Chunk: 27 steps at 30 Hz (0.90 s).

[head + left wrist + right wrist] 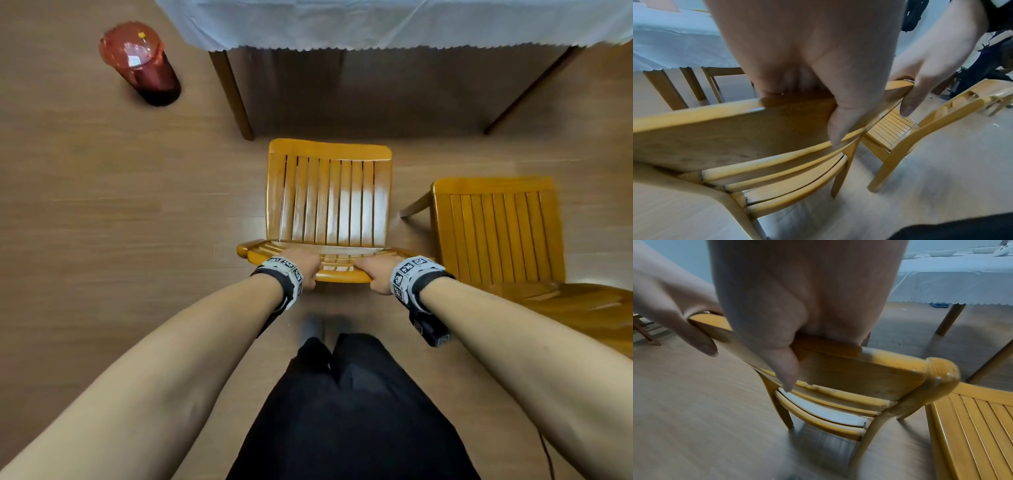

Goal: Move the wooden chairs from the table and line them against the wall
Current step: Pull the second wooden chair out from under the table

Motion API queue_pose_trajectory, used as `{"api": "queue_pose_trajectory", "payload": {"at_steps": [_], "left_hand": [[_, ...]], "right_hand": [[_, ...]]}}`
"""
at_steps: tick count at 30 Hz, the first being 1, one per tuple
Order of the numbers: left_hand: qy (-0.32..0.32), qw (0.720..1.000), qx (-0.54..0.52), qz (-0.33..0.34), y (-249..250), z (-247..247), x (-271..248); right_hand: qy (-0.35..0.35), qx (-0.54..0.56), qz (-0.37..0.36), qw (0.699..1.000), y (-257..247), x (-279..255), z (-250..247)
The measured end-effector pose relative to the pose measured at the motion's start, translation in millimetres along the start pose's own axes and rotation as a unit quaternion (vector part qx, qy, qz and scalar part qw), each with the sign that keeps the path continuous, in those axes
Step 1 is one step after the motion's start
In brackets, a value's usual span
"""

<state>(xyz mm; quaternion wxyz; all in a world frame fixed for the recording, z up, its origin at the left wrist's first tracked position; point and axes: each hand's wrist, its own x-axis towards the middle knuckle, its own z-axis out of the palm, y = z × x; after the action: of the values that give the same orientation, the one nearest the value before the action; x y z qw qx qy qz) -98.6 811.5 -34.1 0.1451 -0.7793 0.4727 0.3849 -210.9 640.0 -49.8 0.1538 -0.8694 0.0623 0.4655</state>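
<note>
A wooden chair [329, 198] with a slatted seat stands in front of the table [376, 24], its seat pulled out from under the cloth. My left hand [303, 265] and right hand [375, 272] both grip its top back rail [337, 274], fingers over the front and thumbs behind. The left wrist view shows my left hand [838, 100] wrapped over the rail [725, 129]. In the right wrist view my right hand [781, 344] curls round the rail [859, 373]. A second wooden chair [496, 229] stands close on the right.
A red lidded bin [140, 61] stands on the wood floor at the far left. The table's legs [233, 96] flank the space ahead. My legs in dark trousers [342, 411] are right behind the chair. Bowls [941, 253] sit on the tablecloth.
</note>
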Motion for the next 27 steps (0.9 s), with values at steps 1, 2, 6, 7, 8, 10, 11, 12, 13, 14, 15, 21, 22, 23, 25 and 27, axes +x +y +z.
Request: {"api": "queue_pose_trajectory", "payload": {"at_steps": [1, 2, 6, 7, 8, 10, 11, 12, 13, 14, 15, 21, 22, 23, 25, 27], "left_hand": [[0.001, 1.0, -0.004, -0.002, 7.6, 10.8, -7.4], [0.001, 1.0, -0.005, -0.005, 15.4, 21.4, -14.5], [-0.003, 1.0, -0.016, -0.024, 43.2, 66.4, -37.8], [-0.005, 0.999, -0.023, -0.03, 49.2, 78.3, -42.9], [-0.004, 0.999, -0.029, -0.035, 55.5, 89.2, -48.3], [0.0, 0.999, -0.039, -0.035, 68.9, 111.5, -59.5], [0.0, 0.999, -0.04, -0.034, 75.8, 123.8, -64.6], [-0.001, 0.999, -0.04, -0.034, 82.2, 134.2, -69.7], [0.0, 0.999, -0.04, -0.033, 88.4, 145.0, -73.9], [0.003, 0.998, -0.045, -0.032, 93.8, 154.4, -77.8], [0.007, 0.998, -0.052, -0.031, 98.3, 161.4, -81.4], [-0.002, 0.994, -0.099, -0.048, 97.6, 147.2, -107.8], [-0.003, 0.994, -0.099, -0.049, 93.8, 139.3, -112.3], [0.001, 0.994, -0.095, -0.053, 89.5, 131.0, -117.1], [0.021, 0.992, -0.1, -0.069, 80.0, 113.0, -129.3], [0.055, 0.99, -0.098, -0.089, 67.8, 92.6, -142.6]], "right_hand": [[0.0, -0.002, 0.0, 1.0, -3.1, -4.9, 12.4], [0.0, -0.001, -0.002, 1.0, -5.2, -8.7, 25.9], [-0.001, 0.002, -0.015, 1.0, -13.4, -25.0, 76.6], [-0.002, 0.003, -0.018, 1.0, -15.9, -30.4, 88.8], [-0.001, 0.003, -0.018, 1.0, -17.6, -35.6, 100.3], [0.0, 0.002, -0.019, 1.0, -19.7, -43.8, 122.8], [-0.002, 0.005, -0.02, 1.0, -20.5, -47.7, 134.6], [-0.004, 0.008, -0.019, 1.0, -20.1, -49.9, 146.7], [-0.009, 0.014, -0.019, 1.0, -19.7, -52.4, 159.0], [-0.011, 0.019, -0.017, 1.0, -18.1, -53.7, 170.6], [-0.009, 0.024, -0.015, 1.0, -17.2, -55.8, 179.7], [-0.005, 0.056, -0.018, 0.998, -23.8, -79.9, 169.1], [-0.015, 0.059, -0.015, 0.998, -26.4, -84.0, 160.0], [-0.017, 0.065, -0.012, 0.998, -28.8, -86.5, 149.7], [0.005, 0.071, -0.007, 0.997, -35.5, -88.5, 124.9], [0.046, 0.06, -0.004, 0.997, -45.4, -88.7, 94.6]]}}
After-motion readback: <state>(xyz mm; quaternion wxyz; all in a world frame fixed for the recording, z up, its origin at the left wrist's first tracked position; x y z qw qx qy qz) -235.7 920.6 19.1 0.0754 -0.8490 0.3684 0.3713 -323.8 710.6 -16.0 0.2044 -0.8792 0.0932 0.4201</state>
